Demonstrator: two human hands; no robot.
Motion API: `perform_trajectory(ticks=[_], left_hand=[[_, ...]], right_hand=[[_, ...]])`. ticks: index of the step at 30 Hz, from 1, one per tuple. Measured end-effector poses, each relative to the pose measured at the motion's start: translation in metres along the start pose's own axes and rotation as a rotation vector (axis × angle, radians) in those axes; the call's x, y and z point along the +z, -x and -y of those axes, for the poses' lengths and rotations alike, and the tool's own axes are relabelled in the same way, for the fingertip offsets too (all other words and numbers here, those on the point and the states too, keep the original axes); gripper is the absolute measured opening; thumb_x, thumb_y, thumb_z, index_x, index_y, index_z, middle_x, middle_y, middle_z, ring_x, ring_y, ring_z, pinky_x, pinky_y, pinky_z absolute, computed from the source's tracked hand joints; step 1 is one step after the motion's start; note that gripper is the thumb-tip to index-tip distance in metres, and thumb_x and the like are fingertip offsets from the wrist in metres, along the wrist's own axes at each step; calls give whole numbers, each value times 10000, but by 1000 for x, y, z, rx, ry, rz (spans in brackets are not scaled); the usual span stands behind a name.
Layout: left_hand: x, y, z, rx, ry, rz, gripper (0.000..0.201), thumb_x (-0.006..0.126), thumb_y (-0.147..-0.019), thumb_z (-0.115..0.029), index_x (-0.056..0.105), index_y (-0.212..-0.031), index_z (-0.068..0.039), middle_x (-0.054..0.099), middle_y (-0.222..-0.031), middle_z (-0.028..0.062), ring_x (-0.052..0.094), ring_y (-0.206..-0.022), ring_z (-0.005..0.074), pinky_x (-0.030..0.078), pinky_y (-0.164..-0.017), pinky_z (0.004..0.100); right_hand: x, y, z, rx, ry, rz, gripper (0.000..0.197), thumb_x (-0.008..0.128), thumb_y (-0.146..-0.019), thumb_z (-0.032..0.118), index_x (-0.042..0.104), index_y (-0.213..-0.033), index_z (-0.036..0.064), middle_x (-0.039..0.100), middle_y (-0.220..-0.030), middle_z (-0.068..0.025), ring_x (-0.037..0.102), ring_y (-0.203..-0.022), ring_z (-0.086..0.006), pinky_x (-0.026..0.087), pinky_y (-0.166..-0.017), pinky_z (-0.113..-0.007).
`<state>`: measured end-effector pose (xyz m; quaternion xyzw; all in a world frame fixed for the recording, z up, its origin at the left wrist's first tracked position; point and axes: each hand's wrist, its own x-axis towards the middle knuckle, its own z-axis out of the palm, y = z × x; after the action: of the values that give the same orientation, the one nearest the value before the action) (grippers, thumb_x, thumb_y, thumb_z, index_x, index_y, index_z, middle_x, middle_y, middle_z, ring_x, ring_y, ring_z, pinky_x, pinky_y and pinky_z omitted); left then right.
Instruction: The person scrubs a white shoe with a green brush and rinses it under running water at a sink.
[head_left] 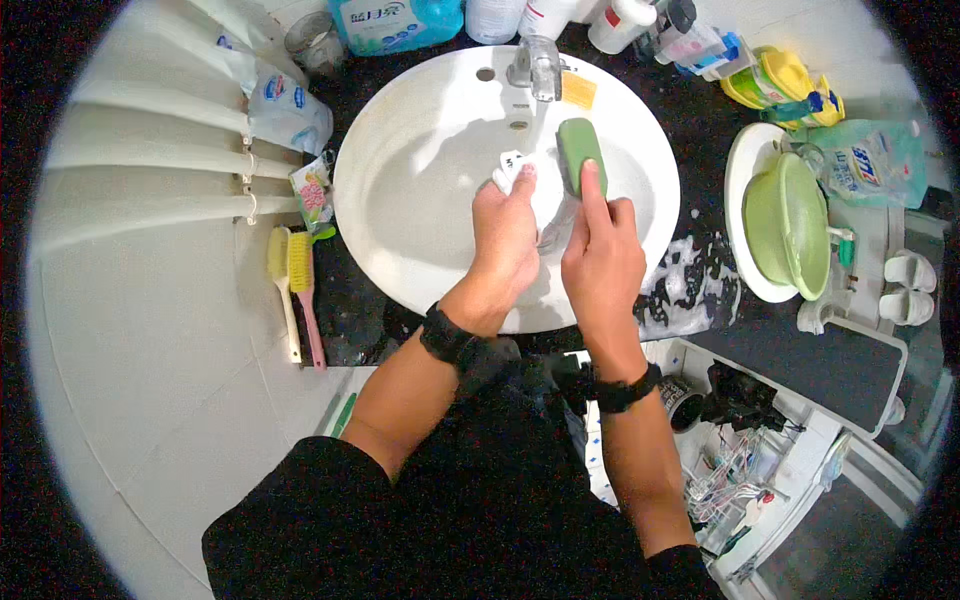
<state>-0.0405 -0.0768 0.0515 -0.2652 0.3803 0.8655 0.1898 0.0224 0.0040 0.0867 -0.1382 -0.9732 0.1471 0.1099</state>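
Note:
Over the white oval sink (400, 190), my left hand (505, 235) is closed on a white item (511, 163) with a small dark mark. Most of that item blends into the sink or is covered by my fingers, so its kind is unclear. My right hand (608, 250) grips a green scrub brush (579, 148), its index finger stretched along the back. The brush is just right of the white item; whether they touch cannot be made out. Behind both hands stands a chrome faucet (540, 68), and a yellow block (578, 90) lies on the rim beside it.
Soap suds (680, 290) lie on the black counter at right, near a green basin (775, 225). Two long-handled brushes (302, 275) rest at the left edge. A blue jug (395, 25) and several bottles line the back. A white curtain (150, 150) hangs at left.

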Motion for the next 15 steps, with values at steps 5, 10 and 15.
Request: perform_trajectory(ticks=[5, 10, 15], left_hand=[[-9, -8, 4, 14, -72, -17, 223, 503, -942, -155, 546, -1084, 11, 623, -967, 67, 616, -868, 167, 496, -720, 295], [-10, -7, 3, 52, -23, -11, 194, 525, -919, -115, 579, -1020, 41, 624, -948, 85, 590, -808, 154, 467, -725, 311], [-13, -13, 0, 17, 35, -27, 195, 524, -919, -114, 579, -1027, 39, 626, -944, 82, 585, -806, 149, 465, -713, 308]], right_hand=[[9, 26, -15, 5, -57, 23, 565, 565, -840, 92, 423, -1370, 228, 498, -868, -121, 568, -663, -316, 487, -545, -400], [10, -7, 0, -118, -11, -13, 551, 555, -850, 104, 420, -1369, 231, 484, -848, -123, 563, -660, -321, 483, -535, -404], [8, 18, -5, -37, 17, 94, 545, 545, -849, 82, 422, -1364, 209, 503, -858, -143, 561, -650, -336, 471, -546, -423]])
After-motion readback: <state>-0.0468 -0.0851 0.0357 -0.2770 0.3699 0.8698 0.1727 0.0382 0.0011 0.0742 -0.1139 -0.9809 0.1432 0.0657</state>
